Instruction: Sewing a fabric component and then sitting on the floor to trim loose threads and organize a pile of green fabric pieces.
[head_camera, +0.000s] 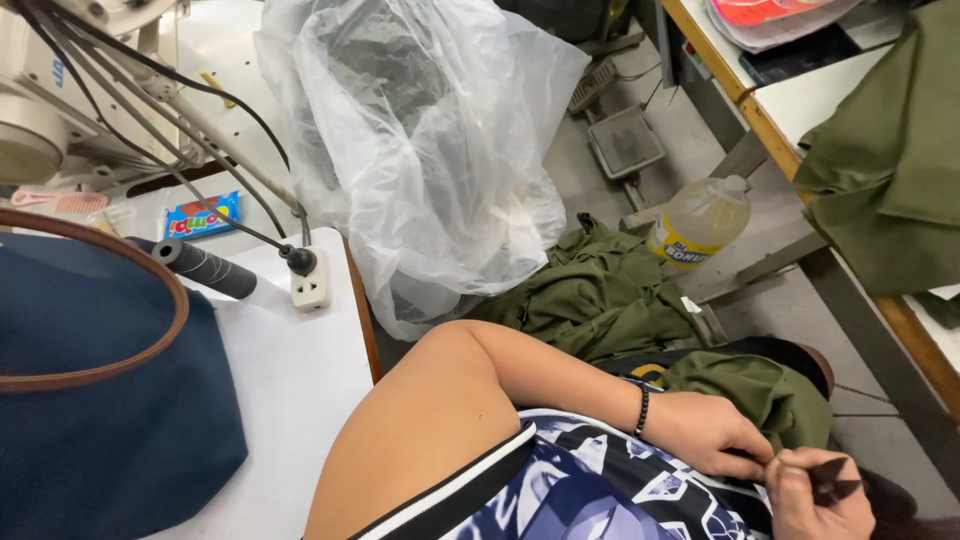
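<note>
The fingers of the left hand (705, 432) pinch an olive-green cloth (760, 392) lying folded just above them, while the right hand (815, 497) closes its fingers on a small dark pointed tool (830, 478), and far beyond them a clear plastic bag (420, 150) holds dark cloth.

Grey concrete floor (770, 300) between white wood-edged worktables (300, 400), evenly lit.

Head camera, close, angled down rightward.
</note>
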